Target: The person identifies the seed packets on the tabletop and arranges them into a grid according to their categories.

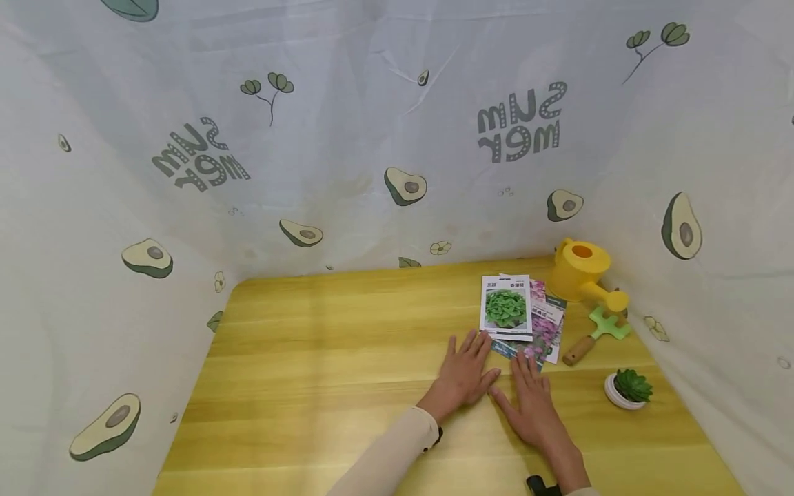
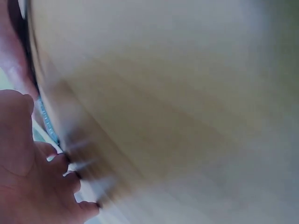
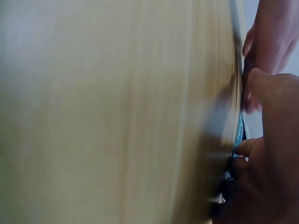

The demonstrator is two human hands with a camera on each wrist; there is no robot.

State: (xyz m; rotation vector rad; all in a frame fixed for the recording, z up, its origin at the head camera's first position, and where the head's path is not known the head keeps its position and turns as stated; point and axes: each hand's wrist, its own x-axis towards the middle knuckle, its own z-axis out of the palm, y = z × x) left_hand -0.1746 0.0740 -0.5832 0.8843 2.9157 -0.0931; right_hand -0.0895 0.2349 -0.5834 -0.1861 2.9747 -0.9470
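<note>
Both hands lie palm down on the wooden table with their fingers straight. The left hand (image 1: 462,372) has its fingertips right at the lower left corner of a white seed packet (image 1: 505,308) picturing green leaves. Fingertips of the right hand (image 1: 535,410) meet the lower edge of the packets showing pink flowers (image 1: 546,329), which are fanned out partly under the white one. The two thumbs point toward each other. In the left wrist view the left hand (image 2: 39,182) shows at the left edge, and in the right wrist view the right hand (image 3: 275,158) shows at the right.
A yellow watering can (image 1: 578,272) stands at the table's back right corner. In front of it lie a green hand fork (image 1: 608,324) with a wooden handle and a small potted succulent (image 1: 628,388). A printed curtain (image 1: 347,138) surrounds the table's back and sides.
</note>
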